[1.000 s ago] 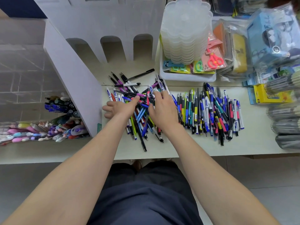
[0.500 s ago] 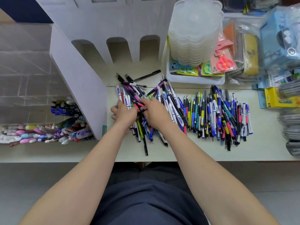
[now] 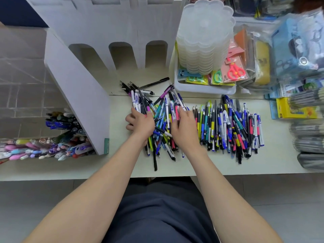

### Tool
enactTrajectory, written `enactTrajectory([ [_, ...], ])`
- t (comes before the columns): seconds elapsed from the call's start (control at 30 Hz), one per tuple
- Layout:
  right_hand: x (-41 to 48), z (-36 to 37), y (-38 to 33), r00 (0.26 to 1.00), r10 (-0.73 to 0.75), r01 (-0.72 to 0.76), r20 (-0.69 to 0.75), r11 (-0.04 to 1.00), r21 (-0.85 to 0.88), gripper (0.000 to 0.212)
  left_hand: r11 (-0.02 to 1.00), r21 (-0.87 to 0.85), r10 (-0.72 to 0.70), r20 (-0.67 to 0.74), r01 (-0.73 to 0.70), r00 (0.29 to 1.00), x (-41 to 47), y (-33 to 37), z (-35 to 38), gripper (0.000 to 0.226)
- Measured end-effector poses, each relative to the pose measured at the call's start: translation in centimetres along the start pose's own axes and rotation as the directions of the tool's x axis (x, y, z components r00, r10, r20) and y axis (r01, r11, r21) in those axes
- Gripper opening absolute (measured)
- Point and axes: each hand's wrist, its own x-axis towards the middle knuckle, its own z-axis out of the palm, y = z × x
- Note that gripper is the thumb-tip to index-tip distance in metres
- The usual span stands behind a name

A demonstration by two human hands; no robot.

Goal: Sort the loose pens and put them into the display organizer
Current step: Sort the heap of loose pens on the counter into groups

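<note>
A heap of loose pens [image 3: 161, 109] lies mid-bench [image 3: 192, 166], between the white display organizer [image 3: 77, 88] at the left edge and a sorted row [image 3: 228, 125] towards the right. The left hand [image 3: 140, 123] curls its fingers round a bunch in the heap; the right hand [image 3: 184, 127] lies flatter, fingers fairly straight on the pens. Best to gather like colours, tips aligned, before lifting. Palms hide the pens beneath, and the organizer's top is cut off.

A stationery shop: packaged scissors [image 3: 234, 71], a white display organizer [image 3: 105, 32] and heaps of pens [image 3: 228, 127] crowd the surface [image 3: 192, 165].
</note>
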Motion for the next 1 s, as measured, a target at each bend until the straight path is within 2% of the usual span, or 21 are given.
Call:
enactTrajectory([
  [0.03,-0.2,0.4,0.2,0.999,-0.040,0.040,0.012,0.998,-0.045,0.028,1.000,-0.005,-0.005,-0.011,0.005,1.000,-0.2,0.3,0.3,0.074],
  [0.1,-0.5,0.9,0.2,0.998,-0.059,0.057,-0.022,0.995,-0.077,0.029,1.000,0.001,-0.009,-0.010,0.009,1.000,-0.6,0.6,0.8,0.075],
  [0.2,-0.4,0.4,-1.0,0.990,-0.011,0.013,-0.140,1.000,0.012,0.031,1.000,0.006,0.003,0.020,-0.003,1.000,-0.8,0.6,0.9,0.071],
  [0.27,0.5,0.1,-1.9,0.990,0.001,0.012,-0.140,0.996,0.087,0.032,1.000,0.004,0.023,0.052,-0.024,0.998,-0.9,0.4,0.2,0.072],
  [0.33,1.6,0.0,-3.0,0.997,-0.035,0.044,-0.068,0.990,0.136,0.031,1.000,-0.021,0.021,0.083,-0.020,0.996,-0.8,0.2,-0.7,0.073],
  [0.4,2.5,0.1,-3.9,0.997,-0.077,0.077,0.012,0.997,0.018,0.032,1.000,-0.014,0.022,0.086,-0.021,0.996,-0.5,-0.1,-1.5,0.064],
  [0.5,2.8,0.7,-4.2,0.987,-0.090,0.110,0.135,0.983,-0.145,0.041,0.995,0.085,0.038,0.088,-0.046,0.995,0.0,-0.5,-2.4,0.050],
  [0.63,2.2,1.3,-3.3,0.899,-0.301,0.367,0.317,0.914,-0.172,0.035,0.987,0.094,0.129,0.036,-0.132,0.991,0.6,-1.0,-3.4,0.075],
  [0.73,1.5,1.4,-3.1,0.863,-0.364,0.451,0.350,0.868,-0.207,0.027,0.989,0.083,0.123,0.022,-0.125,0.992,1.0,-0.8,-3.8,0.065],
  [0.9,0.3,1.2,-3.5,0.922,-0.233,0.327,0.310,0.897,-0.299,0.012,0.985,0.153,0.067,0.083,-0.079,0.994,1.4,-0.4,-4.1,0.047],
  [1.0,0.0,1.2,-3.3,0.957,-0.128,0.194,0.262,0.951,-0.243,0.012,0.964,0.245,0.077,0.115,-0.103,0.990,1.2,-0.9,-4.0,0.057],
])
